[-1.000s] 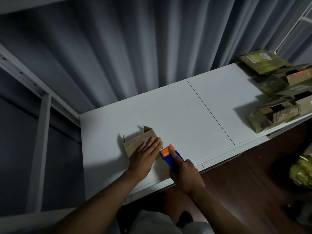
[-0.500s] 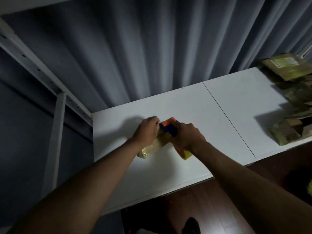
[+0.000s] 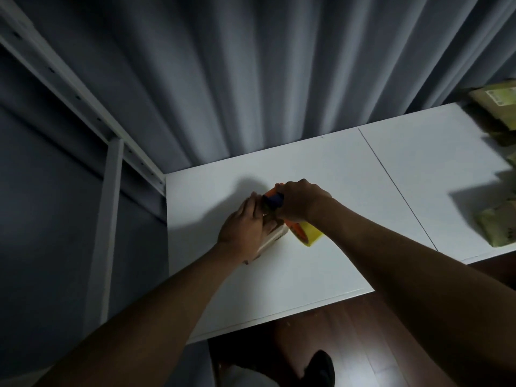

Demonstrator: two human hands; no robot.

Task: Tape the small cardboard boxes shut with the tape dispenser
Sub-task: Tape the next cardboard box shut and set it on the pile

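A small cardboard box (image 3: 272,239) lies on the white table (image 3: 335,191), mostly covered by my left hand (image 3: 243,231), which rests flat on top of it with fingers fairly straight. My right hand (image 3: 300,201) grips the blue and orange tape dispenser (image 3: 275,199) over the box's far end. The yellow tape roll (image 3: 308,233) sticks out below my right wrist. The seam being taped is hidden under my hands.
More small cardboard boxes (image 3: 498,227) are piled at the table's right end, with another box (image 3: 497,97) at the far right. A grey curtain (image 3: 251,79) hangs behind the table. A white shelf frame (image 3: 111,163) stands at the left. Dark wood floor (image 3: 363,331) lies below the front edge.
My hands and the dispenser went from the table's front edge to farther back on the box. My left hand flattened from a curled grip, and my right hand shifted the dispenser slightly left.
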